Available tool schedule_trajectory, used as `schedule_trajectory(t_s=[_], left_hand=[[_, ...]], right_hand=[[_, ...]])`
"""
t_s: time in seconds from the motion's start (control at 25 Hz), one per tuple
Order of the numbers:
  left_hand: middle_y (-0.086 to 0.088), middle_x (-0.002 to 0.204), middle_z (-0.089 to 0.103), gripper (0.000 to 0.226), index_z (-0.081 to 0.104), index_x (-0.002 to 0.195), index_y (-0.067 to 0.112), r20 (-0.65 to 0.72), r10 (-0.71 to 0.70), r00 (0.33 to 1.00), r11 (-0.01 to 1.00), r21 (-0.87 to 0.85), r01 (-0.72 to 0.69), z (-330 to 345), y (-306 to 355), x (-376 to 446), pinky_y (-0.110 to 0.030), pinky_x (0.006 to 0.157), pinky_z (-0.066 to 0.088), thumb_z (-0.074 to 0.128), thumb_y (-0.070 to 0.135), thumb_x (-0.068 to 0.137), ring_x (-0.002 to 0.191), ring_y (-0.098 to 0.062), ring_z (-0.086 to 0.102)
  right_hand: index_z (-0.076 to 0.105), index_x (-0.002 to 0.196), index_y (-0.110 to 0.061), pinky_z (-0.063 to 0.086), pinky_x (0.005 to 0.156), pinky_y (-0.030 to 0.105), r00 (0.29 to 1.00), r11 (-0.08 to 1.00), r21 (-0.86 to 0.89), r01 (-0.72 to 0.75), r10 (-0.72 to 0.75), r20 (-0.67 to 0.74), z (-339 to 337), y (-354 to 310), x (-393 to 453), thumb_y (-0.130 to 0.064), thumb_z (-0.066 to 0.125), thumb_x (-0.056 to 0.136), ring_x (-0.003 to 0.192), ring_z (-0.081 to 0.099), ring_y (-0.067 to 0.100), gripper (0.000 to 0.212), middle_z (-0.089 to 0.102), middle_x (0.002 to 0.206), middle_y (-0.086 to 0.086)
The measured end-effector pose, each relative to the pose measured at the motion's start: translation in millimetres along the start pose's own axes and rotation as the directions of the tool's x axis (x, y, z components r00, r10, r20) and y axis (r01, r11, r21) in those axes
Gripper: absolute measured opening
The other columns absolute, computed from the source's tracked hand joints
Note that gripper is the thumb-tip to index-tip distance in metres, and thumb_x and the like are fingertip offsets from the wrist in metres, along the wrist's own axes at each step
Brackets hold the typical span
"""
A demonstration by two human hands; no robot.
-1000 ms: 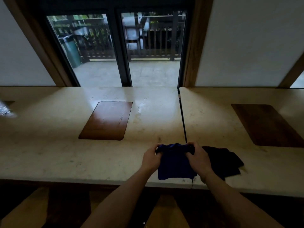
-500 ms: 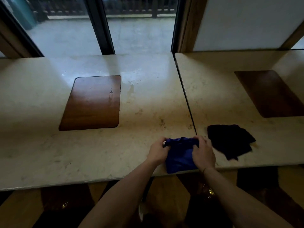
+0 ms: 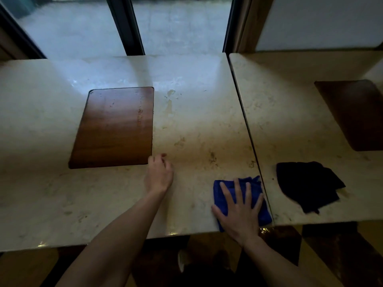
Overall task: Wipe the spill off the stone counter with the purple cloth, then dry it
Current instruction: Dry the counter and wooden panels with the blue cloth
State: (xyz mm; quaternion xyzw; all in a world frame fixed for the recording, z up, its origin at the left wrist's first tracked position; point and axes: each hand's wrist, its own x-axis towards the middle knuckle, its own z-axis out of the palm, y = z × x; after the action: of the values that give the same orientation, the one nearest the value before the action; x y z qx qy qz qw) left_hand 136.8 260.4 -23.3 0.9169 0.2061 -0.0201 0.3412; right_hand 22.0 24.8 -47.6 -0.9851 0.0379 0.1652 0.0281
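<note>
The purple cloth [image 3: 221, 190] lies folded near the front edge of the stone counter [image 3: 196, 131], just left of the seam between the slabs. My right hand [image 3: 240, 208] lies flat on it with fingers spread. My left hand [image 3: 158, 172] rests on the counter by the near right corner of the wooden inlay, fingers loosely curled and holding nothing. A pale wet spill [image 3: 170, 100] shows on the stone farther back, right of the inlay.
A wooden inlay [image 3: 114, 127] is set into the left slab and another [image 3: 356, 114] into the right slab. A dark cloth [image 3: 308, 185] lies crumpled on the right slab. A dark seam [image 3: 248, 137] divides the slabs. Windows stand behind the counter.
Both hands were gripping the purple cloth at the counter edge. Now my left hand has let go and moved left and forward, and my right hand has flattened on the cloth. The view tilted down.
</note>
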Motion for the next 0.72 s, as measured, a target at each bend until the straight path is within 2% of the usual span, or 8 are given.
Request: schedule_trajectory(t_s=[0.08, 0.16, 0.24, 0.32, 0.44, 0.56, 0.72], left_hand=[[-0.010, 0.130, 0.052, 0.032, 0.056, 0.129, 0.018, -0.072, 0.028, 0.997, 0.999, 0.030, -0.026, -17, -10, 23, -0.041, 0.093, 0.046, 0.042, 0.027, 0.101, 0.116, -0.028, 0.051], [-0.012, 0.131, 0.052, 0.032, 0.056, 0.128, 0.017, -0.111, 0.075, 0.991, 0.987, 0.150, -0.058, -34, -23, 54, -0.043, 0.093, 0.043, 0.044, 0.026, 0.099, 0.120, -0.032, 0.044], [-0.014, 0.133, 0.051, 0.032, 0.056, 0.127, 0.018, -0.128, 0.097, 0.987, 0.958, 0.281, -0.058, -49, -35, 81, -0.047, 0.092, 0.041, 0.046, 0.027, 0.098, 0.123, -0.037, 0.040], [-0.011, 0.140, 0.044, 0.034, 0.052, 0.129, 0.023, -0.109, 0.093, 0.990, 0.937, 0.346, -0.050, -58, -46, 105, -0.053, 0.099, 0.037, 0.045, 0.033, 0.097, 0.131, -0.039, 0.032], [-0.005, 0.151, 0.031, 0.043, 0.041, 0.137, 0.032, -0.042, 0.101, 0.994, 0.917, 0.392, -0.076, -63, -57, 142, -0.059, 0.109, 0.026, 0.043, 0.045, 0.096, 0.142, -0.036, 0.020], [-0.008, 0.157, 0.026, 0.053, 0.036, 0.143, 0.033, -0.022, 0.133, 0.991, 0.865, 0.491, -0.105, -51, -54, 181, -0.068, 0.110, 0.018, 0.047, 0.053, 0.095, 0.144, -0.040, 0.019], [-0.009, 0.161, 0.022, 0.064, 0.030, 0.150, 0.035, -0.003, 0.121, 0.993, 0.856, 0.507, -0.103, -41, -47, 191, -0.076, 0.109, 0.009, 0.031, 0.061, 0.091, 0.148, -0.042, 0.015]], right_hand=[[-0.031, 0.144, -0.049, -0.025, 0.106, 0.068, 1.000, 0.999, -0.023, -0.024, 0.024, 0.008, 3, 1, 3, -0.082, 0.000, 0.081, 0.143, -0.036, 0.033, 0.077, -0.037, 0.157, -0.004], [-0.033, 0.143, -0.049, -0.019, 0.107, 0.070, 0.998, 0.998, -0.020, -0.057, 0.058, 0.034, 4, -6, 14, -0.080, -0.007, 0.079, 0.141, -0.038, 0.032, 0.076, -0.041, 0.155, -0.006], [-0.035, 0.141, -0.049, -0.016, 0.108, 0.071, 0.996, 0.996, -0.032, -0.081, 0.082, 0.045, 1, -14, 28, -0.078, -0.009, 0.079, 0.140, -0.040, 0.032, 0.074, -0.045, 0.153, -0.006], [-0.036, 0.141, -0.048, -0.016, 0.108, 0.071, 0.995, 0.995, -0.029, -0.095, 0.096, 0.033, -6, -21, 49, -0.077, -0.008, 0.081, 0.140, -0.041, 0.032, 0.073, -0.043, 0.154, -0.006], [-0.032, 0.144, -0.049, -0.014, 0.109, 0.071, 0.996, 0.997, -0.014, -0.081, 0.080, -0.040, -20, -30, 89, -0.077, -0.008, 0.083, 0.142, -0.037, 0.030, 0.071, -0.035, 0.158, -0.006], [-0.021, 0.149, -0.048, -0.013, 0.111, 0.070, 0.993, 0.998, 0.031, -0.059, 0.062, -0.097, -26, -34, 136, -0.079, -0.005, 0.086, 0.147, -0.027, 0.030, 0.073, -0.024, 0.163, -0.005], [0.001, 0.155, -0.046, -0.002, 0.112, 0.072, 0.982, 0.997, 0.080, 0.006, 0.009, -0.188, -44, -39, 197, -0.074, 0.016, 0.091, 0.152, -0.008, 0.034, 0.072, -0.003, 0.167, -0.002]])
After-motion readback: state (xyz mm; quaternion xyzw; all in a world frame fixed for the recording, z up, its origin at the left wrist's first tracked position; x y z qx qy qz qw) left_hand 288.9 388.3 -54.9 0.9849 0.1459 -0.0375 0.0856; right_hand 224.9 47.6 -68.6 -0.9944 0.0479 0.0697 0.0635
